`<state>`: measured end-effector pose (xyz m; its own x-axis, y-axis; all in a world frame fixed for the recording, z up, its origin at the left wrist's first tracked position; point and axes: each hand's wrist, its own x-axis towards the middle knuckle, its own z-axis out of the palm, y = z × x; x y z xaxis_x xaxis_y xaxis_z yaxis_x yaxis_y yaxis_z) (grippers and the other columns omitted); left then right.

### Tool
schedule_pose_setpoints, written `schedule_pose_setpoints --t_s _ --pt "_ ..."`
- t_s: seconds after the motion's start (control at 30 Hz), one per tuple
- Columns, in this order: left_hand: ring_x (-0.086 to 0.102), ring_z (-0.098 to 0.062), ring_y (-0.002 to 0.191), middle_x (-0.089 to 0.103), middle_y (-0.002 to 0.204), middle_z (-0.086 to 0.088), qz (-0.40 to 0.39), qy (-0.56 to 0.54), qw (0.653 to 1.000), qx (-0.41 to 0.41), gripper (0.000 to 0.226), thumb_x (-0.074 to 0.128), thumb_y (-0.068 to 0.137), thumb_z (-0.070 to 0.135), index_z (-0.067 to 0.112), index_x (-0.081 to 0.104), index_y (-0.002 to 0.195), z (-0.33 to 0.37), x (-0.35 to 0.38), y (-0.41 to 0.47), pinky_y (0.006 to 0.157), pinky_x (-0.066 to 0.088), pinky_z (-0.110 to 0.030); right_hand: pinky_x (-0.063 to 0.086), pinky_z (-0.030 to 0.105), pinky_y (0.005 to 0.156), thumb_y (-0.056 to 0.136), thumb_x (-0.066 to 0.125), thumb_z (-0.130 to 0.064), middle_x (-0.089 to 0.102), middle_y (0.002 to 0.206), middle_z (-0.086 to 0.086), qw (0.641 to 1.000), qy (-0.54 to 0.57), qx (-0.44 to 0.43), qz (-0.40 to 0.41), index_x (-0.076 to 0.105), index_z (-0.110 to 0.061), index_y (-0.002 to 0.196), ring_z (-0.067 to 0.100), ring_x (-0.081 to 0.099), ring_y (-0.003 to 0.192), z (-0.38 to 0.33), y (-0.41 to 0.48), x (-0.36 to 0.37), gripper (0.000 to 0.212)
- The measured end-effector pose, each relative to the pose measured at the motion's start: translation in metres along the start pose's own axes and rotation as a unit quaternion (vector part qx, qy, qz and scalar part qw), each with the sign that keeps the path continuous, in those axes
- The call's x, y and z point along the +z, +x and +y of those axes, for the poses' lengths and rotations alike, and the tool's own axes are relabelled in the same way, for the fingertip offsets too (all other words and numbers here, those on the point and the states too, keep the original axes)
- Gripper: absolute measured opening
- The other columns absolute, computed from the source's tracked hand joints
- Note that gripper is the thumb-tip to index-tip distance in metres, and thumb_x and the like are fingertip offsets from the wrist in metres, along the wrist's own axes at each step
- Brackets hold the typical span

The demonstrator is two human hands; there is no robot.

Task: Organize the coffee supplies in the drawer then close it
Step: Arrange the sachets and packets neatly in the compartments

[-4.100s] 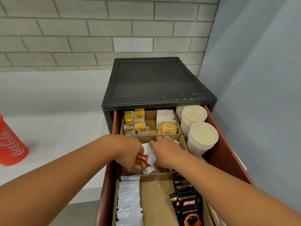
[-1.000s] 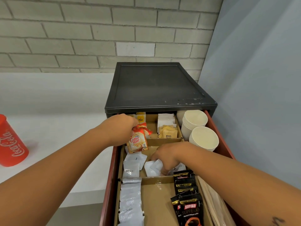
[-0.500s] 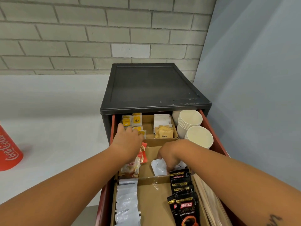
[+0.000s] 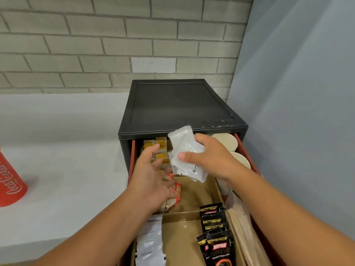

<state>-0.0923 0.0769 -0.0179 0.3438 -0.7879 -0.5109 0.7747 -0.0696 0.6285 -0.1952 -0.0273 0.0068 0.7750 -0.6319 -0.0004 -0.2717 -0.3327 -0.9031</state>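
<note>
The red drawer [image 4: 132, 156] stands pulled out of a black cabinet [image 4: 178, 104], with cardboard dividers inside. My right hand [image 4: 207, 158] is raised above the middle compartment, shut on a bunch of white sachets [image 4: 185, 152]. My left hand [image 4: 153, 175] hovers with fingers spread over the orange creamer sachets [image 4: 175, 191] at the left of the middle compartment. Yellow tea bags [image 4: 160, 145] fill the back left section. Black Kopiko coffee sachets [image 4: 217, 233] and a row of white sachets [image 4: 149, 244] lie in the front compartment.
Two stacks of paper cups [image 4: 241, 161] stand at the drawer's right side, wooden stirrers [image 4: 242, 233] lie along the right front. A red Coca-Cola cup [image 4: 9, 185] stands on the white counter at left. A brick wall is behind, a grey wall at right.
My right hand has gathered the white sachets from the middle compartment and lifted them. My left hand has let go of the creamer sachets, which now lie in the compartment, and opened.
</note>
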Motion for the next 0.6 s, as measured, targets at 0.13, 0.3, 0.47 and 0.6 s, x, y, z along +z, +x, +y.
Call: schedule_pose_setpoints --t_s 0.13,0.3,0.47,0.6 --pt "0.057 -0.03 0.111 0.066 0.108 -0.01 -0.053 -0.089 0.995 -0.002 0.051 0.051 0.081 0.055 0.015 0.064 0.111 -0.013 0.019 -0.01 0.092 0.041 -0.046 0.057 0.033 0.077 0.079 0.073 -0.022 0.064 0.098 -0.01 0.98 0.165 0.002 0.116 0.053 -0.03 0.101 0.011 0.065 0.09 0.004 -0.007 0.027 0.031" --pt "0.062 -0.025 0.106 0.067 0.114 -0.011 -0.071 -0.11 0.99 0.045 0.052 0.05 0.084 0.056 0.017 0.061 0.118 -0.013 0.033 -0.014 0.079 0.052 -0.041 0.047 0.016 0.075 0.083 0.068 -0.031 0.048 0.094 -0.03 0.987 0.032 -0.035 0.156 0.043 -0.04 0.123 -0.001 0.052 0.085 0.009 -0.012 0.037 0.048" --pt "0.06 -0.024 0.106 0.06 0.109 -0.011 -0.048 -0.162 0.985 0.04 0.059 0.058 0.079 0.059 0.019 0.057 0.122 -0.012 0.039 -0.016 0.073 0.057 -0.038 0.042 0.024 0.094 0.085 0.06 -0.045 0.047 0.132 -0.014 0.979 -0.08 -0.064 0.177 0.034 -0.037 0.141 0.006 0.046 0.117 0.019 -0.018 0.045 0.062" --pt "0.058 -0.026 0.114 0.061 0.111 -0.011 -0.034 -0.191 0.98 0.043 0.06 0.055 0.078 0.065 0.019 0.059 0.116 -0.01 0.037 -0.014 0.091 0.051 -0.041 0.041 0.02 0.095 0.086 0.063 -0.036 0.044 0.121 -0.017 0.973 -0.047 -0.088 0.21 0.041 -0.035 0.137 -0.003 0.043 0.11 0.022 -0.022 0.051 0.056"
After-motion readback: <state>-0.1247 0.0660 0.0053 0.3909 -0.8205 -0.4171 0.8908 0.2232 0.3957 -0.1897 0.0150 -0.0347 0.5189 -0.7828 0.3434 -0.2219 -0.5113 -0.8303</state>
